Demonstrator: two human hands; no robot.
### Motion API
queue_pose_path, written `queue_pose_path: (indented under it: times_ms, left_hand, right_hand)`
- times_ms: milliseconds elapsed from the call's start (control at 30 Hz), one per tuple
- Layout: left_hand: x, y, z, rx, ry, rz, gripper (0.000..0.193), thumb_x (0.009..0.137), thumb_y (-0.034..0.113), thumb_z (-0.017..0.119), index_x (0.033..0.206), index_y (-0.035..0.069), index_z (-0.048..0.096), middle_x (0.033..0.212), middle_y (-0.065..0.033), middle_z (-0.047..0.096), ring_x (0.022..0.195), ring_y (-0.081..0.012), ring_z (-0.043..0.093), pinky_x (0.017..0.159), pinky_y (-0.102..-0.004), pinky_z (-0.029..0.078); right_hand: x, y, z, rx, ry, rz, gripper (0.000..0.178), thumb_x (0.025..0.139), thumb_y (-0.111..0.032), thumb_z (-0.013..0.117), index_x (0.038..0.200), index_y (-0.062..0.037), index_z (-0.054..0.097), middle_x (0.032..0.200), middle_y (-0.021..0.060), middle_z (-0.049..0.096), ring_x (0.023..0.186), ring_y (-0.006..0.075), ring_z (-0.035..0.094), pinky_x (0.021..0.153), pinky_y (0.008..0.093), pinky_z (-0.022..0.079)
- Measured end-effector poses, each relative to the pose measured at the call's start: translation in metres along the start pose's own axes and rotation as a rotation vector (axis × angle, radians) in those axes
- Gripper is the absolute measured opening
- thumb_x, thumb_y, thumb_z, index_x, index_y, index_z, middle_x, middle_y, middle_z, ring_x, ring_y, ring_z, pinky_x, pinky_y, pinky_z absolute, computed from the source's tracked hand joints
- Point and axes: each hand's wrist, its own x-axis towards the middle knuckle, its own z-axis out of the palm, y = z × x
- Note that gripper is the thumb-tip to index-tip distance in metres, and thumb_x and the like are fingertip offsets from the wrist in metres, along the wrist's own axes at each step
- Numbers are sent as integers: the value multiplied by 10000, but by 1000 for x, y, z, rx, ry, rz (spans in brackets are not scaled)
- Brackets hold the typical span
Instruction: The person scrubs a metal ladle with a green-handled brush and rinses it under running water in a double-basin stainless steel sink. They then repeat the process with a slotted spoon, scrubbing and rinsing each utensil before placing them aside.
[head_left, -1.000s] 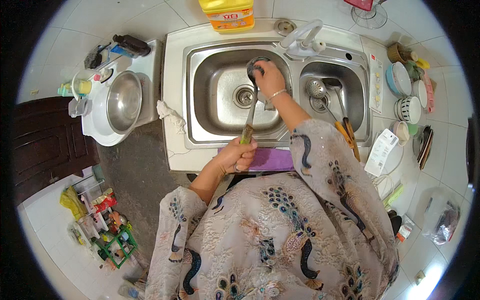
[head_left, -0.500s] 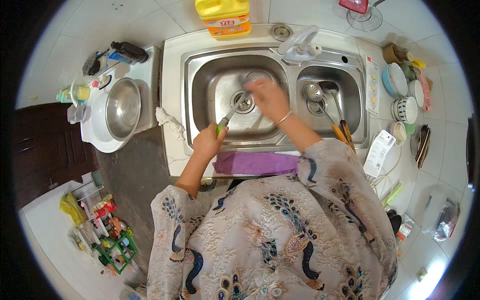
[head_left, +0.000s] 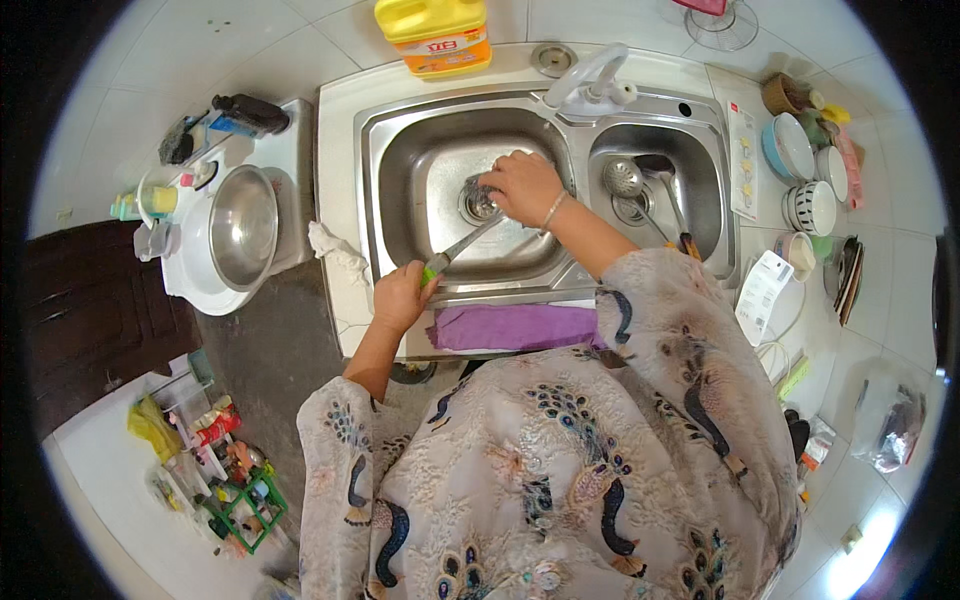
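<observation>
My left hand is closed round the green handle of a long metal utensil held slantwise over the large sink basin. Its far end is covered by my right hand, so its kind is hidden. The right fingers curl down near the drain, and a crumpled grey scrubber shows at their tips, partly hidden. Over in the smaller basin rest a skimmer and a dark-headed turner.
A white faucet rises behind the basins, with a yellow detergent jug at the back. Along the front edge lies a purple cloth. Bowls crowd the right counter; a metal basin stands left. A white rag sits beside the sink.
My right hand has moved slightly down and is no longer blurred. The utensil and my left hand have shifted a little down and left in the picture, and both hands keep their hold.
</observation>
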Motion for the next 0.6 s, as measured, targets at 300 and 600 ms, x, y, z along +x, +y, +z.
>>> queue_pose_path:
  times_ms: [300,600]
  left_hand:
    - [-10,24,11,-289,0,-346,338,847,370,596,822,47,501,724,-183,585,673,-388,569,584,-458,435]
    - [9,26,6,-247,38,-261,345,847,370,595,799,44,493,702,-177,582,656,-378,569,561,-449,432]
  right_hand:
    - [22,81,-58,87,62,705,440,865,-366,506,1163,-43,526,1023,210,622,948,388,591,818,446,479]
    - [52,126,-44,-168,-157,700,385,872,-357,511,1097,-51,575,1031,171,639,964,324,614,830,438,487]
